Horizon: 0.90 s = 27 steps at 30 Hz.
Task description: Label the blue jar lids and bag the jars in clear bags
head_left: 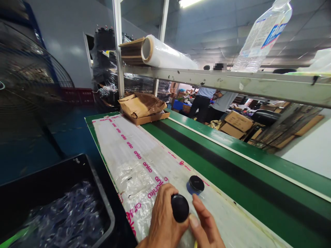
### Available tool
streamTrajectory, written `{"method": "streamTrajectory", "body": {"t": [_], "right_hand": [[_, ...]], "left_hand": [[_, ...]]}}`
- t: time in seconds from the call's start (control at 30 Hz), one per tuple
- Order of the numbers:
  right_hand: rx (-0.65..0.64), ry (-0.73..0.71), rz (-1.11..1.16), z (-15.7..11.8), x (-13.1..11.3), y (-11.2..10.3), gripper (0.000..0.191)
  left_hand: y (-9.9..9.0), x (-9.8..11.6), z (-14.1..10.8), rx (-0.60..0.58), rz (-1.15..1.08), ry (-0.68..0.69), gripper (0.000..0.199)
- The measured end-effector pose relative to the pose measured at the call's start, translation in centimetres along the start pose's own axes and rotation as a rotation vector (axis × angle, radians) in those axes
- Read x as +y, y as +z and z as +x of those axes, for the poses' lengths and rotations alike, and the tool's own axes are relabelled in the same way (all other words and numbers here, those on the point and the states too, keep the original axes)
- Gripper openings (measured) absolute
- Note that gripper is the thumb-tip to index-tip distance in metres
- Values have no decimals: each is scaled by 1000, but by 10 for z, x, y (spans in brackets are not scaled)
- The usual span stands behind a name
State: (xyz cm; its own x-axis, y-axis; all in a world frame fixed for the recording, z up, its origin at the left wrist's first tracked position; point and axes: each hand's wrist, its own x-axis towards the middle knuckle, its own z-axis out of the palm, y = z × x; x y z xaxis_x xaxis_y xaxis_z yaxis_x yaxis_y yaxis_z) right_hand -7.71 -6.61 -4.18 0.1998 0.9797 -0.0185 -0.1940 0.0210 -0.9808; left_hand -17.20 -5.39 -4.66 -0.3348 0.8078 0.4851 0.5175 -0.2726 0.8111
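Note:
My left hand (165, 217) is wrapped around a black object with a smooth, round top (180, 208); its lower part is hidden in the hand. Close by on the right is my right hand (205, 224), thumb and forefinger apart, the thumb tip near the held object. A sliver of something yellow shows at the frame's bottom edge by the right palm, too little to name. Just beyond the fingers, a short round container with a black lid and bluish side (196, 185) stands on the plastic-covered work surface (219, 210).
A black bin (99, 196) of crumpled clear plastic pieces sits at lower left. Along the right runs a green conveyor belt (232, 179). An open carton with brown paper (144, 106) lies at the far end. Overhead, a shelf holds a film roll (168, 55) and plastic bottle (263, 38). People stand beyond.

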Motion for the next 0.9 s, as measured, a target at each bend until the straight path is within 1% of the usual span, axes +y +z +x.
{"method": "streamTrajectory", "body": {"t": [0.07, 0.13, 0.17, 0.23, 0.3, 0.33, 0.37, 0.43, 0.53, 0.6, 0.7, 0.8, 0.9], "right_hand": [[39, -141, -123, 3, -8, 3, 68], [36, -210, -254, 9, -18, 4, 78], [48, -238, -319, 13, -24, 2, 79], [146, -298, -408, 19, -36, -4, 73], [257, -331, -389, 23, -46, -11, 68], [284, -327, -356, 23, -49, -13, 68], [285, -311, -321, 22, -50, -15, 69], [223, -287, -267, 17, -48, -13, 74], [136, -293, -225, 8, -36, -5, 77], [102, -290, -215, 3, -28, 1, 79], [55, -227, -245, 2, -21, 5, 81], [22, -176, -267, 3, -20, 4, 75], [15, -158, -214, 4, -23, 3, 72]], "left_hand": [[-1, 1, -4, -23, -9, 14, 48], [-2, 3, -7, -45, -12, 13, 47], [-3, 4, -8, -58, -10, 13, 46], [-5, 6, -7, -76, -5, 23, 47], [-7, 9, -5, -79, -3, 50, 51], [-8, 10, -3, -70, -2, 59, 52], [-9, 11, -1, -54, -1, 59, 53], [-9, 12, 1, -29, 1, 54, 51], [-7, 11, -1, -7, 2, 63, 47], [-7, 9, -4, -21, -3, 83, 46], [-8, 6, -9, -72, -10, 101, 46], [-9, 7, -11, -124, -19, 59, 42], [-8, 10, -11, -111, -44, -20, 36]]}}
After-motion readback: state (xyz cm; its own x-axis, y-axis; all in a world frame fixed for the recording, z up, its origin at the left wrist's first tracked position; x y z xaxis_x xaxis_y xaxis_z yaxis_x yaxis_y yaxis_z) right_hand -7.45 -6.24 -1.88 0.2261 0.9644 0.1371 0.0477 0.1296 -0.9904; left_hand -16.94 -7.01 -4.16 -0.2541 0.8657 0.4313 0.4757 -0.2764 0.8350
